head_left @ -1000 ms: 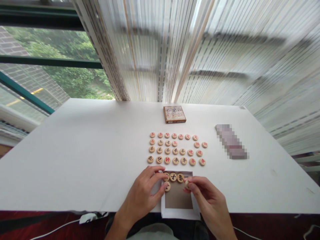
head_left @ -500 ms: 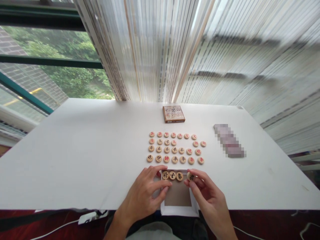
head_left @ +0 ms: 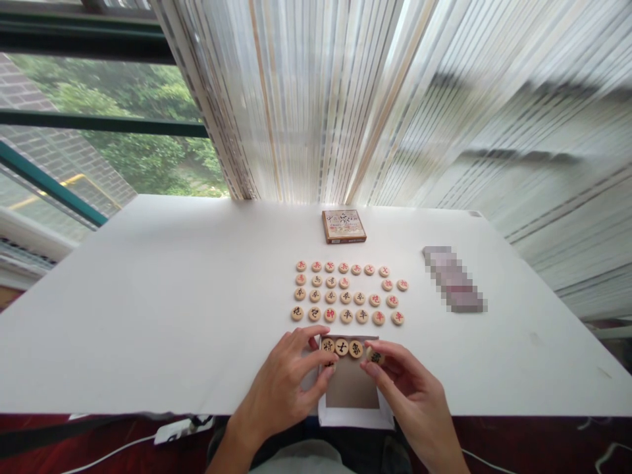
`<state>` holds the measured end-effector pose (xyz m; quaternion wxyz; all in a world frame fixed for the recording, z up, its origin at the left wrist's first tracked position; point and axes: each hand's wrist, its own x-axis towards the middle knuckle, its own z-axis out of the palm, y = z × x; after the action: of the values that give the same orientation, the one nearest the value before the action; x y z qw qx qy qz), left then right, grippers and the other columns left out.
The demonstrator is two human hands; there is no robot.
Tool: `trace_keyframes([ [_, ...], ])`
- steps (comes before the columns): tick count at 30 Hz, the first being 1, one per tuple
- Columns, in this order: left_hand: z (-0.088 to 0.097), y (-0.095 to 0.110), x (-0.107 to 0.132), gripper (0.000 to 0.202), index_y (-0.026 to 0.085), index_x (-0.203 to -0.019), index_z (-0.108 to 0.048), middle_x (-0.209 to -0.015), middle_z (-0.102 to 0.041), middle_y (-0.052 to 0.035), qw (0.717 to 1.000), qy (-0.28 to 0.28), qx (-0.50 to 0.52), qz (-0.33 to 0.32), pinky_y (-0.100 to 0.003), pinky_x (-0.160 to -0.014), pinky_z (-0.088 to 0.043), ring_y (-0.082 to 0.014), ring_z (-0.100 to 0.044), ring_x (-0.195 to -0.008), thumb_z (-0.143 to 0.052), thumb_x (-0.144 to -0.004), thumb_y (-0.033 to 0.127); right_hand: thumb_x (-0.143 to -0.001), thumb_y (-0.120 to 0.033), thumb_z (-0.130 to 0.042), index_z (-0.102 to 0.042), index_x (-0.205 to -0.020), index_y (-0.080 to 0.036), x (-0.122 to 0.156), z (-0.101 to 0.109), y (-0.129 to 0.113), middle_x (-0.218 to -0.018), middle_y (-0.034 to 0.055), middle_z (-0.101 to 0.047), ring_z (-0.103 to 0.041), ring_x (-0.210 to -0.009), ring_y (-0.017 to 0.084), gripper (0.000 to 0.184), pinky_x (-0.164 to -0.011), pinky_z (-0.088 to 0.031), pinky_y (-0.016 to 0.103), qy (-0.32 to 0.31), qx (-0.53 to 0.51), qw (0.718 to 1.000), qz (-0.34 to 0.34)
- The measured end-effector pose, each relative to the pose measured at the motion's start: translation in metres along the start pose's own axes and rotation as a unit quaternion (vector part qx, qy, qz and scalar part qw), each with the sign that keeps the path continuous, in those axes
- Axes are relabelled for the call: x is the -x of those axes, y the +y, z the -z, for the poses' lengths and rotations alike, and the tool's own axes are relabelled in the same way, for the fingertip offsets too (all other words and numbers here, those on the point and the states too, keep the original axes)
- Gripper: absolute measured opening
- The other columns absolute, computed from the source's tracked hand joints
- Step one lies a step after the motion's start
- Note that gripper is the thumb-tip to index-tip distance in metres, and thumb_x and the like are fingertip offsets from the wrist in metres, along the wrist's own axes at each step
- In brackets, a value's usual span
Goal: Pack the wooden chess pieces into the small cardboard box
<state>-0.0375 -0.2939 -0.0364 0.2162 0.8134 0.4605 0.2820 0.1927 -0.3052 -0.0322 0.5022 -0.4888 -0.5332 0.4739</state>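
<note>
An open white box tray (head_left: 356, 417) with a brown bottom straddles the table's front edge. Along its far wall lie three round wooden Chinese chess pieces (head_left: 342, 347) with black characters. My left hand (head_left: 291, 372) grips the box at its left side, fingers curled over the wall; a dark mark under the index finger may be another piece. Between thumb and fingers of my right hand (head_left: 409, 382), a black-marked Chinese chess piece (head_left: 375, 356) is pinched, tilted, at the right end of that row. Whether it touches the bottom I cannot tell.
Beyond the box, red and black Chinese chess pieces (head_left: 345, 297) lie in several rows on the white table (head_left: 172, 303). A printed flat box (head_left: 344, 226) sits farther back. To the right is a pixelated flat object (head_left: 454, 280). A striped curtain (head_left: 306, 99) hangs behind.
My right hand has brought its piece slightly down and left, closer to the row in the box. The left hand stays almost where it was.
</note>
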Motion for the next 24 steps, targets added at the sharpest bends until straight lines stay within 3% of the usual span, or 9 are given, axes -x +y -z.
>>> trace_keyframes([
  [9, -0.001, -0.004, 0.002, 0.025, 0.026, -0.119, -0.062, -0.135, -0.058, -0.0083, 0.999, 0.037, 0.025, 0.000, -0.042, -0.099, -0.052, -0.0253, -0.059, -0.117, -0.063, -0.095, 0.024, -0.101, -0.029, -0.057, -0.071, -0.123, -0.032, 0.006, -0.008, -0.004, -0.124, 0.0051, -0.072, -0.075, -0.096, 0.018, 0.026, -0.089, -0.061, 0.027, -0.070, 0.014, 0.997, -0.022],
  [15, 0.002, -0.002, 0.000, 0.021, 0.024, -0.114, -0.061, -0.113, -0.068, -0.0067, 0.993, 0.086, 0.077, -0.028, -0.039, -0.095, -0.051, -0.0230, -0.062, -0.108, -0.064, -0.094, 0.017, -0.104, -0.025, -0.050, -0.067, -0.126, -0.033, 0.005, -0.014, -0.006, -0.130, 0.0072, -0.065, -0.068, -0.112, 0.021, 0.029, -0.092, -0.060, 0.032, -0.100, 0.033, 0.994, 0.021],
  [20, 0.001, 0.011, 0.001, 0.019, 0.024, -0.111, -0.061, -0.101, -0.069, -0.0040, 0.987, 0.085, 0.134, -0.012, -0.035, -0.087, -0.052, -0.0205, -0.063, -0.096, -0.066, -0.094, 0.019, -0.101, -0.024, -0.056, -0.069, -0.121, -0.030, 0.007, -0.020, -0.007, -0.115, 0.0064, -0.070, -0.071, -0.100, 0.019, 0.024, -0.088, -0.060, 0.029, -0.095, 0.034, 0.995, 0.023],
  [24, -0.003, 0.021, -0.001, 0.012, 0.024, -0.106, -0.063, -0.093, -0.068, -0.0031, 0.980, 0.099, 0.173, 0.012, -0.031, -0.081, -0.052, -0.0189, -0.064, -0.088, -0.065, -0.095, 0.022, -0.098, -0.024, -0.062, -0.071, -0.114, -0.026, 0.008, -0.025, -0.011, -0.110, 0.0070, -0.072, -0.071, -0.102, 0.021, 0.018, -0.088, -0.059, 0.029, -0.096, 0.040, 0.994, 0.020],
])
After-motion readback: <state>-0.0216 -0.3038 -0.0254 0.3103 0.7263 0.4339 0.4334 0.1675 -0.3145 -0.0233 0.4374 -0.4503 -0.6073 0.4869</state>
